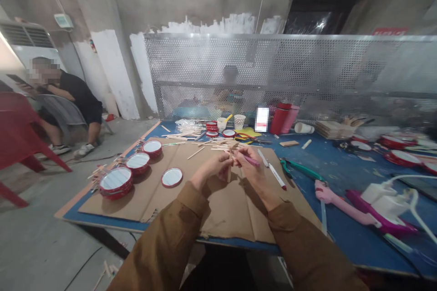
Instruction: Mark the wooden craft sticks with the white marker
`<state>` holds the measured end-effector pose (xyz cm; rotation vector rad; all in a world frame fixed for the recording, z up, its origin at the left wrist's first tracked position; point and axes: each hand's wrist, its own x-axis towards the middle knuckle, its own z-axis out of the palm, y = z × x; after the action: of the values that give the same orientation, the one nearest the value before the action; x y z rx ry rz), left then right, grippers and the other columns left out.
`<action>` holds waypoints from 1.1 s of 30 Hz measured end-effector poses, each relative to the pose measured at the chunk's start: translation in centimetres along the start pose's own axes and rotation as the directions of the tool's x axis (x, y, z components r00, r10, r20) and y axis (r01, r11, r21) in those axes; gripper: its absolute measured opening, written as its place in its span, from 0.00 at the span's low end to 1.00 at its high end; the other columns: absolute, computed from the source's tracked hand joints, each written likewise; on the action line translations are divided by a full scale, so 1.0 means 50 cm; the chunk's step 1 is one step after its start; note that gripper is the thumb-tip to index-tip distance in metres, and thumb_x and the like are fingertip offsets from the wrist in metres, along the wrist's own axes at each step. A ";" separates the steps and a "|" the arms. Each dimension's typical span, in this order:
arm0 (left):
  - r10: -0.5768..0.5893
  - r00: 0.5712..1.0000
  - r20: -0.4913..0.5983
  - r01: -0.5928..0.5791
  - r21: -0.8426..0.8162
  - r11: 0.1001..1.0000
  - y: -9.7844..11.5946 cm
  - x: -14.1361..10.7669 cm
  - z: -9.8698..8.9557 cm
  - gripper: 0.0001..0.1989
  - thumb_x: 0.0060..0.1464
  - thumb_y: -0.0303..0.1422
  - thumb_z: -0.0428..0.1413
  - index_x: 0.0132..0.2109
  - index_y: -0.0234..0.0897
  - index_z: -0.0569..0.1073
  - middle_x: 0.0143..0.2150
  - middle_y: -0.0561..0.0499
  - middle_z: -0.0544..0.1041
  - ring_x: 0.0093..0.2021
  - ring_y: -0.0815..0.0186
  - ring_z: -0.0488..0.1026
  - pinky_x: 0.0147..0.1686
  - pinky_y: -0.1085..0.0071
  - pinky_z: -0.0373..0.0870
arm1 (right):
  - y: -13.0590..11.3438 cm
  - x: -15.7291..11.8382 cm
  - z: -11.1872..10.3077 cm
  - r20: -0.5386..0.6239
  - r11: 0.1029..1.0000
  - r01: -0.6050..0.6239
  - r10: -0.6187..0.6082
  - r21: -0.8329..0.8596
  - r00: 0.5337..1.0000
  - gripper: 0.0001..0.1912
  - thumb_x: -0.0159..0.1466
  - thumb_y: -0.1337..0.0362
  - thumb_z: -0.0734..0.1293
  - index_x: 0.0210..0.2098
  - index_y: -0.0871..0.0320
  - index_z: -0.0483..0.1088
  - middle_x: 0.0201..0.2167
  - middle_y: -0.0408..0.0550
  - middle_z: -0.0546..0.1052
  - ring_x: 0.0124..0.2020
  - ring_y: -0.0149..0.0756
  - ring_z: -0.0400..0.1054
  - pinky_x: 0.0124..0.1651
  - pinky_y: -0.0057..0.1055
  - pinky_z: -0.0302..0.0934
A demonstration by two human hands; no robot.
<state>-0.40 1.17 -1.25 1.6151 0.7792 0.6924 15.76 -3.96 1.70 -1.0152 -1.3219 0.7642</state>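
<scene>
My left hand (211,168) and my right hand (251,169) meet above a brown cardboard sheet (225,209) on a blue table (341,245). Pinched between them are wooden craft sticks (229,168). My left fingers grip a stick, and my right hand holds a pink pen (251,160) along with the sticks. A white marker (276,176) lies just right of my right hand. Several red round tins with white tops (116,183) stand to the left on the cardboard. Loose sticks (208,144) are scattered beyond my hands.
Green-handled pliers (300,169) and pink glue guns (341,207) lie on the right, near white cables. Cups and a red flask (280,119) stand at the back before a perforated metal panel (273,70). A seated person (75,100) is at the far left beside a red chair (20,132).
</scene>
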 end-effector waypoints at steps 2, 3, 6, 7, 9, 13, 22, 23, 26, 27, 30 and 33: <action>0.014 1.000 -0.004 -0.014 0.001 1.000 -0.002 0.002 0.000 0.21 0.70 0.51 0.62 0.41 0.38 0.73 0.21 0.58 0.69 0.16 0.71 0.66 0.20 0.76 0.61 | -0.001 -0.001 -0.001 0.011 1.000 -0.004 0.004 -0.021 1.000 0.27 0.59 0.35 0.78 0.31 0.51 0.72 0.23 0.42 0.76 0.25 0.37 0.69 0.31 0.34 0.65; 0.014 1.000 -0.003 -0.014 0.004 1.000 -0.003 0.002 -0.001 0.20 0.70 0.51 0.62 0.41 0.38 0.73 0.21 0.58 0.69 0.16 0.71 0.66 0.19 0.76 0.61 | -0.001 -0.001 -0.002 0.015 1.000 -0.006 0.007 -0.029 1.000 0.27 0.60 0.36 0.78 0.30 0.51 0.72 0.22 0.42 0.76 0.24 0.37 0.69 0.30 0.34 0.65; -0.001 1.000 0.011 0.001 0.010 1.000 -0.003 0.004 -0.002 0.19 0.71 0.50 0.61 0.41 0.38 0.72 0.21 0.59 0.69 0.16 0.71 0.66 0.19 0.75 0.62 | -0.002 -0.001 -0.001 0.008 1.000 -0.008 0.008 -0.012 1.000 0.26 0.61 0.36 0.77 0.29 0.50 0.69 0.21 0.41 0.74 0.23 0.36 0.67 0.30 0.34 0.65; -0.006 1.000 0.013 0.006 0.011 1.000 -0.003 0.004 -0.002 0.19 0.70 0.50 0.61 0.42 0.38 0.72 0.21 0.59 0.70 0.16 0.71 0.66 0.19 0.75 0.62 | -0.002 0.000 -0.001 -0.001 1.000 -0.008 0.008 0.005 1.000 0.26 0.60 0.36 0.77 0.30 0.50 0.69 0.21 0.41 0.74 0.23 0.36 0.67 0.30 0.34 0.65; -0.011 1.000 0.004 0.011 0.007 1.000 -0.003 0.003 -0.003 0.22 0.69 0.53 0.62 0.42 0.38 0.72 0.21 0.59 0.70 0.16 0.72 0.65 0.19 0.76 0.62 | -0.002 0.001 0.001 -0.015 0.999 -0.005 0.006 0.035 1.000 0.26 0.59 0.36 0.78 0.31 0.49 0.69 0.22 0.41 0.74 0.23 0.36 0.68 0.30 0.34 0.67; -0.014 1.000 -0.006 0.014 0.002 1.000 -0.003 0.002 -0.003 0.26 0.66 0.57 0.64 0.41 0.38 0.72 0.22 0.58 0.71 0.16 0.72 0.66 0.20 0.75 0.62 | -0.002 0.000 0.003 -0.010 1.000 -0.008 0.008 0.014 1.000 0.25 0.58 0.37 0.79 0.32 0.50 0.72 0.23 0.41 0.75 0.25 0.36 0.69 0.31 0.35 0.68; -0.014 1.000 0.000 0.014 -0.007 1.000 0.000 0.001 -0.003 0.27 0.65 0.59 0.64 0.39 0.38 0.72 0.21 0.59 0.70 0.16 0.72 0.65 0.19 0.76 0.62 | -0.008 -0.004 0.002 -0.007 1.000 -0.016 0.016 -0.003 1.000 0.26 0.58 0.36 0.79 0.32 0.51 0.72 0.26 0.43 0.76 0.26 0.37 0.69 0.32 0.34 0.68; -0.013 1.000 0.002 0.013 -0.016 1.000 0.000 0.001 -0.003 0.27 0.65 0.59 0.65 0.39 0.38 0.72 0.21 0.59 0.70 0.16 0.73 0.65 0.20 0.76 0.61 | -0.010 -0.005 0.002 0.005 1.000 -0.015 0.015 -0.010 1.000 0.27 0.58 0.36 0.79 0.31 0.51 0.72 0.25 0.43 0.76 0.26 0.37 0.69 0.31 0.34 0.67; -0.013 1.000 0.005 0.013 -0.025 1.000 -0.002 0.002 -0.003 0.26 0.65 0.58 0.65 0.39 0.38 0.72 0.21 0.59 0.69 0.16 0.73 0.65 0.19 0.76 0.60 | -0.013 -0.006 0.000 0.019 0.999 -0.009 0.010 -0.041 1.000 0.27 0.60 0.36 0.77 0.29 0.51 0.70 0.22 0.42 0.74 0.25 0.36 0.67 0.30 0.34 0.65; -0.011 1.000 0.003 0.011 -0.018 1.000 -0.003 0.002 -0.003 0.26 0.65 0.57 0.65 0.40 0.38 0.72 0.21 0.59 0.69 0.16 0.73 0.65 0.19 0.76 0.60 | -0.013 -0.006 -0.001 0.015 0.999 -0.011 0.011 -0.043 1.000 0.27 0.60 0.36 0.77 0.29 0.50 0.70 0.21 0.41 0.73 0.24 0.36 0.66 0.30 0.34 0.64; 0.001 1.000 -0.001 -0.001 0.014 1.000 -0.001 0.001 -0.003 0.23 0.67 0.54 0.64 0.40 0.38 0.73 0.21 0.59 0.70 0.16 0.71 0.66 0.19 0.75 0.62 | -0.013 -0.003 -0.001 -0.025 1.000 -0.016 0.016 -0.009 1.000 0.26 0.59 0.36 0.77 0.30 0.50 0.69 0.21 0.40 0.73 0.24 0.36 0.66 0.30 0.34 0.64; -0.001 1.000 0.003 0.001 0.022 1.000 0.001 -0.001 -0.003 0.23 0.67 0.54 0.64 0.41 0.38 0.73 0.21 0.59 0.70 0.17 0.71 0.66 0.20 0.75 0.64 | -0.009 0.000 0.001 -0.041 1.000 -0.004 0.004 0.009 0.999 0.26 0.59 0.36 0.78 0.30 0.49 0.69 0.21 0.39 0.73 0.24 0.36 0.67 0.30 0.34 0.65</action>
<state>-0.55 1.23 -1.18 1.6355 0.7882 0.6826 15.67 -4.11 2.10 -1.0217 -1.2809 0.7481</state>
